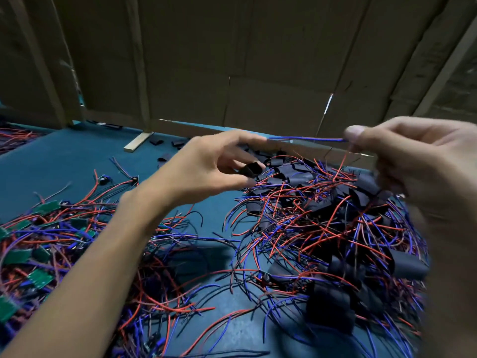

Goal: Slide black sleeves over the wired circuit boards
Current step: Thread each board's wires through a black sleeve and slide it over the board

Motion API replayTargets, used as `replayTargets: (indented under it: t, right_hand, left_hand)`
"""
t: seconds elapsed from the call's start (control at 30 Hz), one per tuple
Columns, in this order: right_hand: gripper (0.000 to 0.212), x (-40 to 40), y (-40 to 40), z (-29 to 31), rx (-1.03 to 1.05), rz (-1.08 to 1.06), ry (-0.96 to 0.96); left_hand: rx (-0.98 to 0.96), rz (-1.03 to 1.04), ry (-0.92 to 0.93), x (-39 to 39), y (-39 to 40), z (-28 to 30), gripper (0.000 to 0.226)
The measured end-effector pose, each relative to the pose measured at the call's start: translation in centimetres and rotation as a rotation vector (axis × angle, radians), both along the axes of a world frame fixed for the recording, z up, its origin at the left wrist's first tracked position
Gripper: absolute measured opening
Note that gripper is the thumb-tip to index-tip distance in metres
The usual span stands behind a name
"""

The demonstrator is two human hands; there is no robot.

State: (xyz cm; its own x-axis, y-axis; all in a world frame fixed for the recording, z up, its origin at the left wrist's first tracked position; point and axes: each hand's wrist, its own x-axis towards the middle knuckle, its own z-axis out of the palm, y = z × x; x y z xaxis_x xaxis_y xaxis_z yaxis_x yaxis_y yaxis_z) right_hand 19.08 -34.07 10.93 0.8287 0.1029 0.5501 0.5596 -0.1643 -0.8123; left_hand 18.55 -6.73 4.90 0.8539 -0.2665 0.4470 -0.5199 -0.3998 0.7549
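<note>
While the sleeved pile point(335, 215) fills the right of the table point(77, 156), your hands are apart: right hand point(413, 161) pinches the wire point(307, 138), running left-right toward your left hand point(206, 166), which pinches the black sleeve point(249, 169) just below it.

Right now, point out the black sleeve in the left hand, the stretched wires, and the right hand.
black sleeve point(249, 169), head view, its open end.
wires point(307, 138), head view, mid-span.
right hand point(402, 156), head view, its knuckles.

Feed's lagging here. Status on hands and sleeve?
Left hand pinches black sleeve. Right hand pinches blue wire taut. Sleeve not yet on. Nothing blocking.
</note>
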Motion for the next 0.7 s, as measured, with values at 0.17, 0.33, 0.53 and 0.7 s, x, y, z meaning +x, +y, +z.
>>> replayTargets:
  t: [0.17,0.33,0.53,0.7]
  right_hand:
    - [0.035,-1.2,-1.1,1.4,0.027,0.090,0.021]
    - [0.044,-1.6,0.0,1.2,-0.014,0.135,0.005]
    - [0.031,-1.5,0.8,0.5,-0.121,0.108,-0.023]
    - [0.040,-2.1,0.3,1.1,-0.100,0.114,-0.063]
  left_hand:
    - [0.038,-0.052,-0.102,-2.0,-0.4,2.4,0.042]
    - [0.077,-0.068,-0.142,-3.0,-0.7,3.5,0.038]
    - [0.128,-0.044,-0.168,-3.9,-1.1,4.1,0.037]
    - [0.186,0.003,-0.176,-4.5,-1.1,4.4,0.038]
